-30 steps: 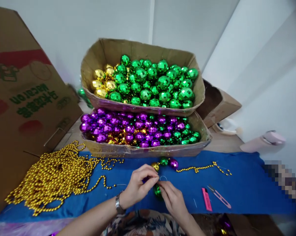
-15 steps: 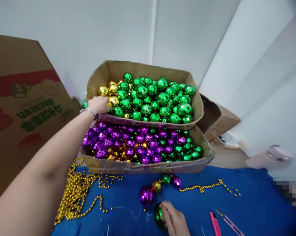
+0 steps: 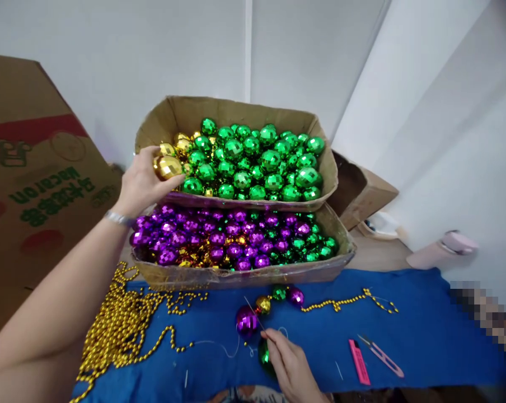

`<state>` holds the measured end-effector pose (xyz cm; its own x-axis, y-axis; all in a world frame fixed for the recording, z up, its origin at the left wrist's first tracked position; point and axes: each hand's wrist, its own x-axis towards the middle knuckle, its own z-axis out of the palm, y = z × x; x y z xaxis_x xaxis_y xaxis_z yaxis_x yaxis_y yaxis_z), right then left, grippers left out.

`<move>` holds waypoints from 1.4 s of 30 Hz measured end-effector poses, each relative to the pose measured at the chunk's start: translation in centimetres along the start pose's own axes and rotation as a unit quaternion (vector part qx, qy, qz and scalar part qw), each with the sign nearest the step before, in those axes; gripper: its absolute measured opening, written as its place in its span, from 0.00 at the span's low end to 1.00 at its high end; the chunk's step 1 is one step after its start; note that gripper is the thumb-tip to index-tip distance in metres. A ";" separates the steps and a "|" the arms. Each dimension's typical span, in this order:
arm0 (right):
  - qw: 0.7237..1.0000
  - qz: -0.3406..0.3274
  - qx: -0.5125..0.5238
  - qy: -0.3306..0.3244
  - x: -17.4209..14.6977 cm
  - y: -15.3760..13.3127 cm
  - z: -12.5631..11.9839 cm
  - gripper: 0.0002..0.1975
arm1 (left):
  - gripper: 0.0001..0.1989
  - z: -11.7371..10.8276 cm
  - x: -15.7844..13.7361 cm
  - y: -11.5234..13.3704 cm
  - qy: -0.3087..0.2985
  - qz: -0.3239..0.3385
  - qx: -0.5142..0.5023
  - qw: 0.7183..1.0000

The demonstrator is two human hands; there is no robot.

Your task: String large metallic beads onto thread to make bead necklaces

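One head-worn camera looks from close above the near edge of the blue cloth-covered counter [image 3: 315, 341], facing forward and down across the nearer open brown cardboard box [image 3: 253, 278] toward the pale grey wall [image 3: 186, 50].

Left hand [image 3: 140, 180] is now parted from right hand [image 3: 294, 366] and raised to upper box [image 3: 244, 109]; large gold ball [image 3: 169, 167] is now gripped there. Large purple ball [image 3: 247, 321] is now uncovered.
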<state>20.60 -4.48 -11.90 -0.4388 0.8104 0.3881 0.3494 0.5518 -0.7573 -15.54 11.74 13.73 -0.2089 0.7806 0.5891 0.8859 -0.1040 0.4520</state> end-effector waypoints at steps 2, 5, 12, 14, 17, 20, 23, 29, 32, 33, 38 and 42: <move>1.000 -0.003 0.003 -0.010 0.1 -0.6 -0.1 0.13 | 0.33 0.5 -4.9 1.2 -0.029 -0.048 -0.311 0.949; 1.000 -0.025 -0.007 -0.009 0.2 -1.5 -0.4 0.13 | 0.28 2.9 -12.8 2.7 -0.093 -0.210 -0.600 0.766; 0.997 -0.045 -0.053 -0.023 -0.2 -2.8 -0.8 0.11 | 0.16 8.1 -23.4 5.7 -0.035 -0.469 -0.712 0.522; 0.997 -0.049 -0.061 -0.021 -0.5 -2.9 -0.8 0.11 | 0.16 8.6 -24.2 6.0 -0.032 -0.488 -0.719 0.495; 0.996 -0.046 -0.072 -0.014 -0.9 -2.7 -0.8 0.11 | 0.18 8.7 -25.0 6.0 -0.037 -0.498 -0.720 0.481; 0.996 -0.030 -0.083 -0.015 -1.2 -2.6 -1.0 0.12 | 0.18 8.6 -25.4 5.7 -0.049 -0.506 -0.712 0.484; 0.995 -0.025 -0.094 -0.018 -1.2 -2.6 -1.2 0.13 | 0.18 8.7 -25.7 5.4 -0.062 -0.511 -0.704 0.489; 0.993 -0.033 -0.112 -0.016 -1.4 -2.4 -1.2 0.13 | 0.19 8.4 -26.1 5.5 -0.079 -0.495 -0.706 0.500; 0.990 -0.051 -0.134 -0.007 -1.4 -2.3 -1.3 0.12 | 0.19 8.2 -26.3 5.6 -0.086 -0.488 -0.700 0.514; 0.988 -0.059 -0.145 -0.002 -1.4 -2.3 -1.3 0.12 | 0.19 8.2 -26.3 5.6 -0.087 -0.490 -0.697 0.516; 0.983 -0.072 -0.167 -0.001 -1.4 -2.2 -1.4 0.13 | 0.21 8.2 -26.4 5.6 -0.075 -0.502 -0.693 0.512; 0.983 -0.066 -0.168 -0.006 -1.5 -2.3 -1.4 0.13 | 0.22 8.4 -26.6 5.5 -0.084 -0.497 -0.690 0.520</move>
<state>21.60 -6.65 -10.01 -0.5079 0.7257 0.4641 0.5419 0.6880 -0.4827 -1.58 -4.39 -5.07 -0.1377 0.9021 -0.4089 -0.7889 0.1498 0.5960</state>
